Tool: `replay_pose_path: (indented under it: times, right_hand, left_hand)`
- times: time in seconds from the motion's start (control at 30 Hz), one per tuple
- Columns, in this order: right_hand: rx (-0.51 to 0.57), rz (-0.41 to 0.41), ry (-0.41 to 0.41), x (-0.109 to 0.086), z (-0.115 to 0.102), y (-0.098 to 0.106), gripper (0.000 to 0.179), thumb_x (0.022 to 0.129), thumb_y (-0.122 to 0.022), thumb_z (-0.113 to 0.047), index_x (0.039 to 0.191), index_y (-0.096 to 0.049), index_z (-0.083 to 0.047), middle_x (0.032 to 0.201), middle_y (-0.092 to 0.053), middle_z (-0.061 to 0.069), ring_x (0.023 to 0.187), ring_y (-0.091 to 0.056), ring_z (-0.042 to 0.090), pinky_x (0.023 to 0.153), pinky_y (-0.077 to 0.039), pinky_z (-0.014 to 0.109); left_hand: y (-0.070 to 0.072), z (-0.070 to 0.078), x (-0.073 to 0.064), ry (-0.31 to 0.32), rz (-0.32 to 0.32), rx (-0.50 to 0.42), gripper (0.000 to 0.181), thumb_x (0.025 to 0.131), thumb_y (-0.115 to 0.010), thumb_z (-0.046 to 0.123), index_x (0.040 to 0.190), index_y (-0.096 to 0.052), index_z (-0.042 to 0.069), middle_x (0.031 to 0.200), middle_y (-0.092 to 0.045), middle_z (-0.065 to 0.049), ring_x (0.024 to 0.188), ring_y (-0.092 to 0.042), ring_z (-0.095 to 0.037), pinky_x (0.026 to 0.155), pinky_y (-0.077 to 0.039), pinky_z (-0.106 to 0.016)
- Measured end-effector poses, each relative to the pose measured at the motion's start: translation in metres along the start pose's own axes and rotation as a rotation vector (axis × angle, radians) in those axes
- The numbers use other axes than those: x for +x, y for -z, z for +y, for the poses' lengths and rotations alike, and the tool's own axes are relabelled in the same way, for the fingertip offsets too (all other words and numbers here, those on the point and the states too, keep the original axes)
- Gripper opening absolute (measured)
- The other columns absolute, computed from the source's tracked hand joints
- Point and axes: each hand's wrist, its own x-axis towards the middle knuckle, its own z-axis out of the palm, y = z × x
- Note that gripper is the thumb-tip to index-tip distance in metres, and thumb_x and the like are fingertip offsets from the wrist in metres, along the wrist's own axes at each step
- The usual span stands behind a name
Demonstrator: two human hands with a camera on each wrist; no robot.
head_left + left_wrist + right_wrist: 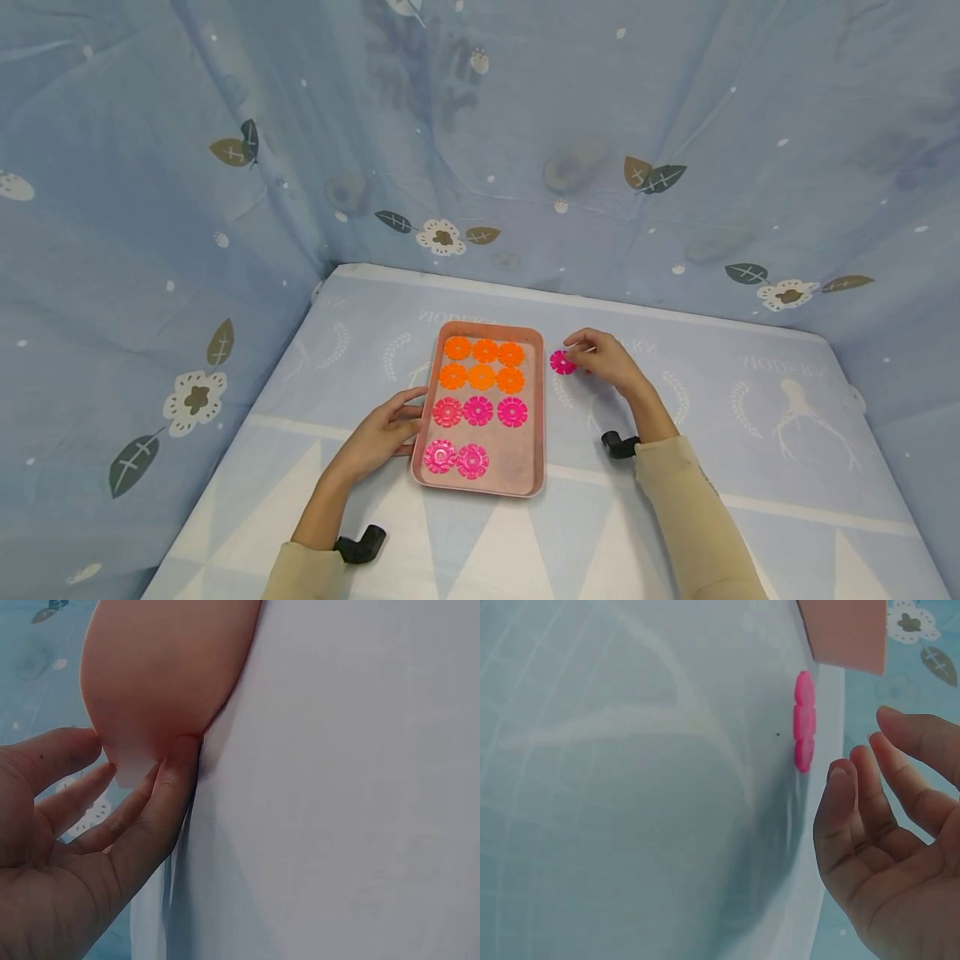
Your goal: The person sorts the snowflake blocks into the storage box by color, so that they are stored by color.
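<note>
A shallow pink tray point(517, 467) lies on the cloth-covered table, holding rows of notched, snowflake-like plastic discs. Orange discs point(482, 377) fill its far part, and pink discs point(477, 410) lie nearer the front. My left hand point(382, 433) rests against the tray's left side; in the left wrist view its fingertips touch the outer wall point(165, 660). Right of the tray, one loose pink disc point(561, 362) lies flat on the cloth. My right hand point(607, 358) is just over it, fingers loosely bent. The right wrist view shows a gap between those fingertips and the disc point(804, 721).
The table point(720, 433) wears a pale cloth printed with triangles, wreaths and lettering. Blue floral curtains point(525, 150) hang behind it and at both sides. A black strap mount sits at my left wrist point(362, 545) and another at my right wrist point(619, 445).
</note>
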Motion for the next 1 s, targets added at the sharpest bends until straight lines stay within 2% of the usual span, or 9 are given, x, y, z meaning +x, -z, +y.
replay_pose_path:
  times: [0.17,0.3,0.47,0.63,0.77,1.0]
  right_hand:
    - [-0.030,-0.016,-0.027,0.004,0.005,0.000,0.031,0.093,-0.067,-0.005,0.122,-0.061,0.004,0.107,-0.063,0.021,0.082,-0.059,0.025,0.068,-0.052,0.034]
    - [-0.071,-0.029,-0.045,0.007,0.008,-0.002,0.035,0.091,-0.071,-0.006,0.123,-0.060,0.004,0.103,-0.062,0.020,0.078,-0.057,0.022,0.065,-0.049,0.030]
    - [-0.171,-0.015,-0.068,0.010,0.009,-0.005,0.039,0.087,-0.078,-0.010,0.120,-0.061,0.001,0.098,-0.059,0.015,0.081,-0.054,0.024,0.068,-0.047,0.031]
    - [-0.228,-0.004,-0.078,0.011,0.008,-0.007,0.039,0.085,-0.080,-0.012,0.117,-0.061,0.001,0.097,-0.057,0.015,0.083,-0.053,0.027,0.070,-0.046,0.034]
    - [-0.226,0.001,-0.087,0.011,0.007,-0.007,0.038,0.086,-0.078,-0.011,0.116,-0.059,0.001,0.097,-0.057,0.014,0.083,-0.053,0.026,0.070,-0.046,0.034]
    - [-0.134,0.015,-0.092,0.012,0.010,-0.005,0.023,0.094,-0.066,-0.008,0.112,-0.060,0.004,0.097,-0.062,0.015,0.082,-0.055,0.023,0.067,-0.047,0.032]
  left_hand:
    - [0.000,0.000,0.000,0.008,0.015,0.011,0.051,0.102,-0.059,0.011,0.150,-0.046,0.022,0.132,-0.056,-0.018,0.111,-0.065,-0.031,0.079,-0.060,-0.041]
    - [0.000,0.000,0.000,0.010,0.017,0.013,0.051,0.101,-0.060,0.011,0.149,-0.047,0.022,0.133,-0.056,-0.018,0.111,-0.065,-0.031,0.079,-0.060,-0.041]
    - [-0.001,0.002,-0.001,0.007,0.015,0.006,0.052,0.100,-0.061,0.010,0.149,-0.047,0.021,0.133,-0.056,-0.018,0.111,-0.064,-0.033,0.079,-0.059,-0.043]
    - [-0.002,0.005,-0.002,0.008,0.018,0.011,0.052,0.100,-0.061,0.011,0.150,-0.046,0.021,0.134,-0.056,-0.018,0.111,-0.064,-0.033,0.080,-0.059,-0.044]
    - [-0.002,0.005,-0.001,0.011,0.021,0.018,0.052,0.100,-0.060,0.010,0.149,-0.047,0.021,0.133,-0.056,-0.017,0.111,-0.064,-0.032,0.080,-0.059,-0.043]
    - [-0.001,0.002,-0.001,0.012,0.018,0.014,0.052,0.101,-0.059,0.008,0.150,-0.046,0.021,0.133,-0.055,-0.019,0.110,-0.065,-0.032,0.079,-0.060,-0.042]
